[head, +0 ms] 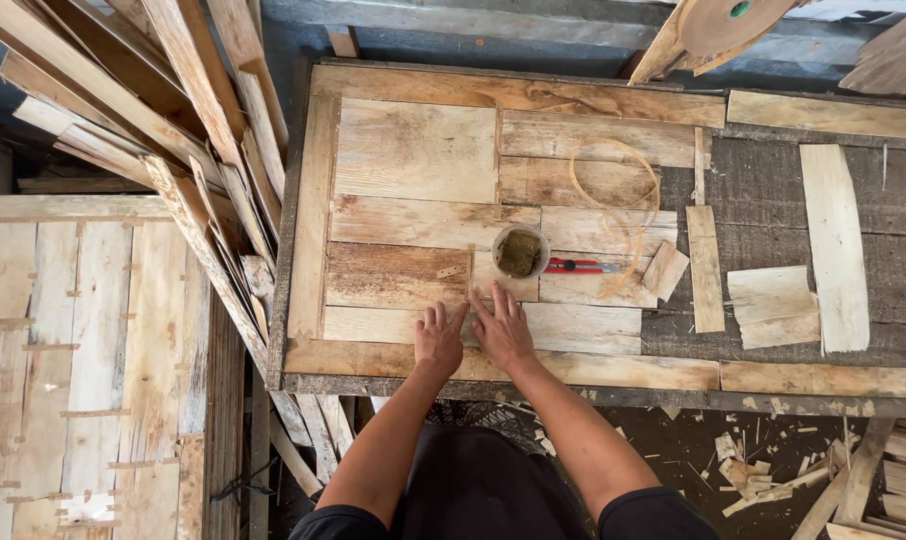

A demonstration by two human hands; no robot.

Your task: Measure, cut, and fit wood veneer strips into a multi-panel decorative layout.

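Left hand (pixel 439 338), right hand (pixel 503 330) flat, fingers spread (grasping nothing), pressing veneer panel (pixel 413 215).

We see soft, even daylight on the wooden panel (pixel 423 200), no glare. Everything looks sharp. Below the panel it gets dark; edges beside it bend slightly.

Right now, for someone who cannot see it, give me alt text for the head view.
Seen from above, a person's left hand and right hand press flat, side by side, on a patchwork panel of wood veneer pieces on a workbench. Just beyond the fingers stand a small cup and a red utility knife; loose veneer strips lie at right.
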